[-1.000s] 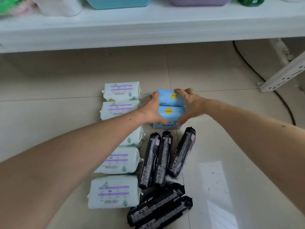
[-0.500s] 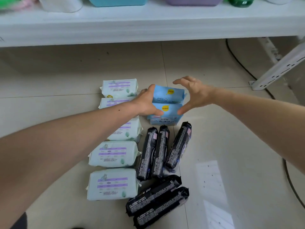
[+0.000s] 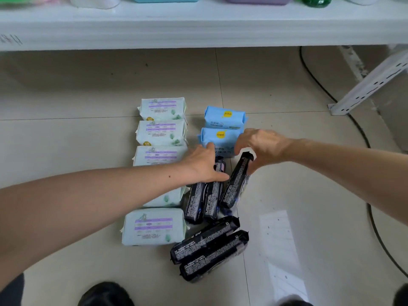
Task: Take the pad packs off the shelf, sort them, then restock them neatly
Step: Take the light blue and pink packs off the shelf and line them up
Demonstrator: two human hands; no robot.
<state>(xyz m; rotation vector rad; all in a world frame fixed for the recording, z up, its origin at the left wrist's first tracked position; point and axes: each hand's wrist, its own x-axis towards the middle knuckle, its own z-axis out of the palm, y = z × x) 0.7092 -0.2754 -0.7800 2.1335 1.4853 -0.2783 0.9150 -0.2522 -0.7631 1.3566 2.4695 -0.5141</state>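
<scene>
Several mint-green pad packs (image 3: 162, 108) lie in a column on the tiled floor. To their right are two blue packs (image 3: 224, 117), one behind the other. Nearer me, three black packs (image 3: 196, 202) stand side by side, the right one (image 3: 234, 188) tilted, and two more black packs (image 3: 205, 237) lie across in front of them. My left hand (image 3: 203, 164) rests flat over the far ends of the left black packs, thumb stretched right. My right hand (image 3: 258, 146) arches over the tilted pack's far end, fingers and thumb spread, not clearly gripping.
A white shelf (image 3: 198, 25) runs across the top with bins and bottles on it. A white perforated bracket (image 3: 371, 82) and a black cable (image 3: 362, 133) lie on the floor at right. My dark shoe (image 3: 106, 293) shows at the bottom edge.
Both hands let go of the blue packs, which now lie on the floor, and drew back toward me onto the far ends of the black packs.
</scene>
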